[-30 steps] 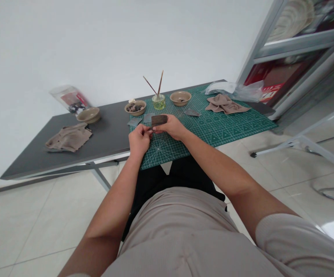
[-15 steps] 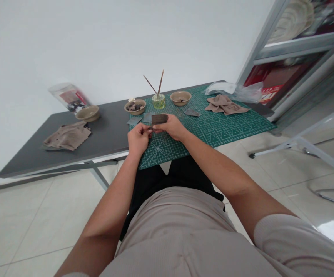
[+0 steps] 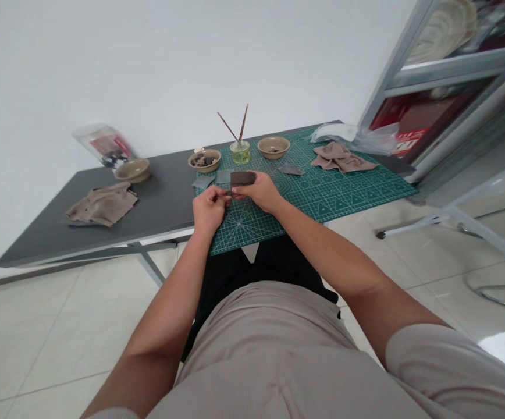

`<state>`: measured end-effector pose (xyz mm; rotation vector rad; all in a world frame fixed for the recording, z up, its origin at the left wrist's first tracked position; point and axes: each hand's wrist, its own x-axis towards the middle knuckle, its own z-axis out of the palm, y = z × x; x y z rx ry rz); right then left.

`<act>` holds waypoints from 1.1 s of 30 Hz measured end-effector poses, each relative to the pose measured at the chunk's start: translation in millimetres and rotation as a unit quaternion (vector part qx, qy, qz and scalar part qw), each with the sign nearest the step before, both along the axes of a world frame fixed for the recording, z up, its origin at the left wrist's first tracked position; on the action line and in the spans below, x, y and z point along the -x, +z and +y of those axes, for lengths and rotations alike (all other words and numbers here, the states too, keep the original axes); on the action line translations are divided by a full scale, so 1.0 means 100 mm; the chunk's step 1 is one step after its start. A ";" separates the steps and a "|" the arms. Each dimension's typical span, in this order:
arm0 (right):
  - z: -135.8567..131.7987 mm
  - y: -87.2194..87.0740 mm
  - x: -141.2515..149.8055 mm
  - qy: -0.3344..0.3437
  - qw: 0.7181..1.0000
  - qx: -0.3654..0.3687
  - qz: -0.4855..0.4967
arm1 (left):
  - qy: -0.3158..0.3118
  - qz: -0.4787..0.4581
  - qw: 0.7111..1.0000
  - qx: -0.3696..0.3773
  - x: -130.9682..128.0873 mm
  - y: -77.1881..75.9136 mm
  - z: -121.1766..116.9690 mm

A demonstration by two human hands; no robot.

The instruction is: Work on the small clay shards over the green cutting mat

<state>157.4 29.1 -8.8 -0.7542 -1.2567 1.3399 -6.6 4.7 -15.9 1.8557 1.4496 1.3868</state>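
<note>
My right hand (image 3: 263,191) is closed around a dark brown block (image 3: 242,178) that looks like wood, held over the green cutting mat (image 3: 270,222). Close by its lower left corner, my left hand (image 3: 209,208) has thumb and fingers pinched together. Something small and dark shows at those fingertips, too small to name. Just beyond the hands, thin grey sheets (image 3: 203,182) lie on the mat. Another grey piece (image 3: 291,169) rests to the right of my right hand.
Along the back stand a bowl of dark and light pieces (image 3: 204,160), a glass jar with two brushes (image 3: 240,152) and another bowl (image 3: 273,146). A brown cloth (image 3: 342,157) and plastic bag (image 3: 355,137) lie right. Further left are a cloth (image 3: 103,203) and bowl (image 3: 132,170).
The block in my right hand has tilted and shifted very slightly. Both hands otherwise stay in nearly the same place.
</note>
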 end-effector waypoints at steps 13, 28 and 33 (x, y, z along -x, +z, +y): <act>0.02 -0.02 -0.01 -0.026 0.999 0.001 0.046 | -0.011 -0.092 0.996 -0.008 -0.02 0.03 0.04; 0.01 -0.01 -0.02 -0.026 0.999 -0.016 0.011 | -0.040 -0.059 0.997 0.004 0.00 0.03 0.05; 0.01 0.00 -0.02 -0.011 1.000 -0.011 0.009 | -0.057 0.003 0.998 0.003 -0.02 0.05 0.01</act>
